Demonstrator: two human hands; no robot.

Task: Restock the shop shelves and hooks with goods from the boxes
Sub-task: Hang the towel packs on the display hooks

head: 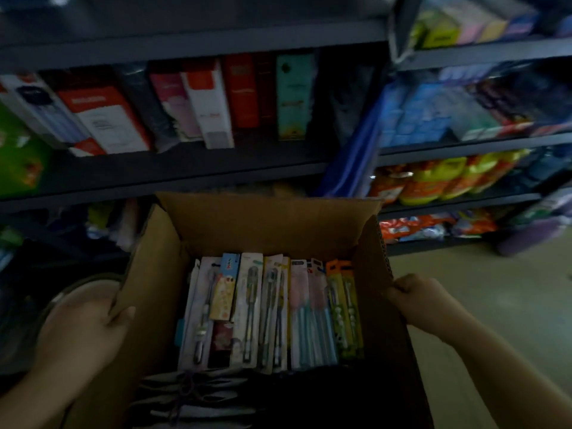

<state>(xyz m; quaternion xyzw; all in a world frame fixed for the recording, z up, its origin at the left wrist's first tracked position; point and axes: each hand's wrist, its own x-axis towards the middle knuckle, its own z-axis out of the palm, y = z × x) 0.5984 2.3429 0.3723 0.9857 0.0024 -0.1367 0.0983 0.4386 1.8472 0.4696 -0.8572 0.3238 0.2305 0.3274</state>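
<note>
Brown cardboard box (266, 224), dark grey shelves (192, 35), orange-green toothbrush packs (345, 308), yellow-orange bottles (439, 178)

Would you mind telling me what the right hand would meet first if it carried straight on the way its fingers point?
The right hand already grips the cardboard box's right flap; going on leftward, it would probably meet the orange-topped toothbrush packs first, though depth is unclear.

Two bare forearms reach forward from the lower corners. The left hand (89, 320) curls its fingers around a cardboard edge; the right hand (414, 297) grips likewise (knuckles up, fingertips hidden).
</note>
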